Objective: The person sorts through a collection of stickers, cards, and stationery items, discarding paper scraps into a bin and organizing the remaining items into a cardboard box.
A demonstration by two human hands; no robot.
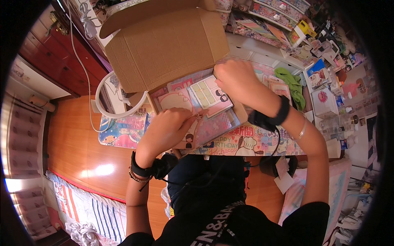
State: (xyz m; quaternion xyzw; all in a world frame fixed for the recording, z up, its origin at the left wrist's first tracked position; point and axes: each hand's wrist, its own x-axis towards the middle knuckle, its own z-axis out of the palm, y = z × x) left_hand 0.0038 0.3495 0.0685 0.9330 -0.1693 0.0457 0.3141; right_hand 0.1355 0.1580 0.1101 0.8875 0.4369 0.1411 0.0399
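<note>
An open cardboard box (209, 140) stands before me, its large lid (172, 46) tipped back. Inside are pink printed paper goods, among them a card with cartoon figures and green squares (203, 93) lying on top of a stack. My right hand (238, 78) is bent over the box's back right corner, its thumb at the edge of that card. My left hand (166, 129) reaches over the front left side, its fingers near a pink printed sheet (192, 132) with a small cartoon figure. The fingertips of both hands are largely hidden, so I cannot tell what they grip.
The box rests on a table with a colourful cartoon cover (123, 130). A white ring (98, 103) with a cable stands left of it. At the right lie a green cloth (291, 87) and a white box (323, 103). A dark bin (271, 166) is below the table edge.
</note>
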